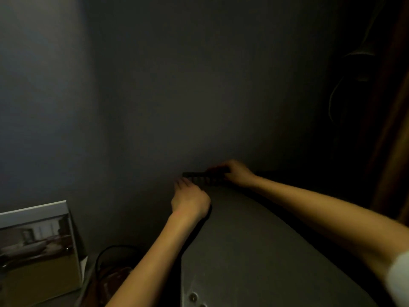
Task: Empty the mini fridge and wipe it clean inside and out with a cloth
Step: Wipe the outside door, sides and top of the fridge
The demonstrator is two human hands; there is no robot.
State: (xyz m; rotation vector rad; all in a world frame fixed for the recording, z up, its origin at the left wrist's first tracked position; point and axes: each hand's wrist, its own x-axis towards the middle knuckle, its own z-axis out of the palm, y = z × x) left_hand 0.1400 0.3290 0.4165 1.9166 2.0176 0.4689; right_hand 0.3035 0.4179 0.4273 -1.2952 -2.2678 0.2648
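Head view: right hand [238, 173] grips a slotted strip [199, 177] on the fridge [254, 251]; left hand [190, 202], fingers [183, 184] straight, beside its end.

A single wide-angle view from the person's head looks forward and down, close along the grey top of the mini fridge [254, 240] toward the wall [132, 85]. Both forearms enter from the lower edge. The left hand [190, 200] and right hand [236, 173] meet at a dark slotted strip [199, 177] near mid-frame.
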